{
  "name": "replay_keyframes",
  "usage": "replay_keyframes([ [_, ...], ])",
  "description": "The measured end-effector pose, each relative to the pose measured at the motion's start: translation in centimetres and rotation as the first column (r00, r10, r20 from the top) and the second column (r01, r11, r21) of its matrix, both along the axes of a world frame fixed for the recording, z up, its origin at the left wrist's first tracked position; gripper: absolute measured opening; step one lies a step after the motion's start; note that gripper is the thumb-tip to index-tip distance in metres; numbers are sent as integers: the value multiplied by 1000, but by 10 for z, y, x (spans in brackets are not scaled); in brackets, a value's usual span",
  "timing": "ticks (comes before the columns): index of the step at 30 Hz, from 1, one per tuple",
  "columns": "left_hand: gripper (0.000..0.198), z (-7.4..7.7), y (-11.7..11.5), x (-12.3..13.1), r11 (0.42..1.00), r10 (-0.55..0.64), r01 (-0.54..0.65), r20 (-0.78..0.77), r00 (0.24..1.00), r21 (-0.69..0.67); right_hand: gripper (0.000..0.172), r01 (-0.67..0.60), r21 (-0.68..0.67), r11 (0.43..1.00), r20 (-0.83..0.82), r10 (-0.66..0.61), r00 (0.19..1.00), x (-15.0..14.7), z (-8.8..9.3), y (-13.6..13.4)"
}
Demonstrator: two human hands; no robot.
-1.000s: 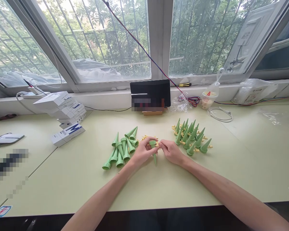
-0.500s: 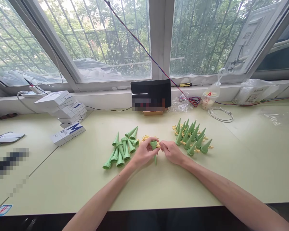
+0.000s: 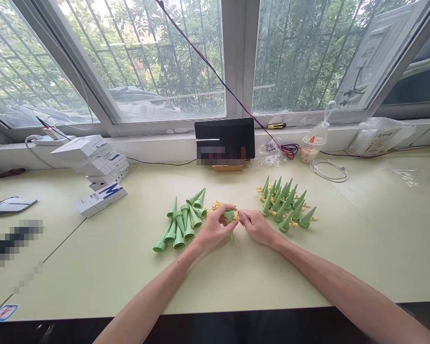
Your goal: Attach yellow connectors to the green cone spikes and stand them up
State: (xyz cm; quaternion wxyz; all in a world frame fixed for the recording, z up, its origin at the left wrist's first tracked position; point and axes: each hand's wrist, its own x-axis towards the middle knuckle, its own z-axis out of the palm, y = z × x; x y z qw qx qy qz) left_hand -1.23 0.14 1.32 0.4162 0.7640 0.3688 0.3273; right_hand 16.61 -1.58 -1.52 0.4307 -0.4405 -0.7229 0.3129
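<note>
My left hand [image 3: 215, 225] is closed round a green plastic watering spike [image 3: 230, 217], its tip pointing down toward me and its wide collar up. At the collar's right side my right hand [image 3: 253, 224] pinches a small yellow valve [image 3: 236, 217], which meets the spike; my fingers hide most of it. Behind my left hand lies a heap of loose yellow valves [image 3: 218, 205], partly covered by the hand. To the left, several green spikes without visible yellow parts [image 3: 178, 220] lie piled. On the right, several spikes with yellow valves [image 3: 284, 205] stand point up in a cluster.
A dark-screened tablet [image 3: 224, 138] leans at the back on a cardboard stand. White boxes [image 3: 102, 199] are stacked at the left. A bagged cup [image 3: 311, 148], a coiled white cable [image 3: 328, 171] and crumpled clear plastic [image 3: 270, 154] lie along the back edge.
Almost nothing differs. Both hands keep their hold on the spike and the yellow valve, with only a very slight shift of the fingers.
</note>
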Motion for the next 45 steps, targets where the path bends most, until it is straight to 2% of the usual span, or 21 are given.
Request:
replay_keyframes([
  [11,29,2,-1,0,1000,-5,5,2,1000,23,48,-16,-177,984,-99,-1,995,-2,10,-5],
  [17,30,3,-2,1,999,-6,6,-4,1000,38,48,-64,-254,965,-155,25,988,-1,9,-4],
  [25,30,0,-2,0,997,25,-22,-48,999,71,48,-99,-288,952,-221,35,975,0,5,-3],
  [32,31,-1,-1,-1,999,18,-16,-56,998,43,50,-89,-289,953,-227,22,974,-1,5,-2],
  [40,37,-1,0,0,996,26,-23,30,999,-91,54,-67,-295,953,-304,-28,952,-2,0,1],
  [45,39,0,3,0,960,37,13,170,985,-280,53,-8,-217,976,-190,-34,981,-2,3,-2],
])
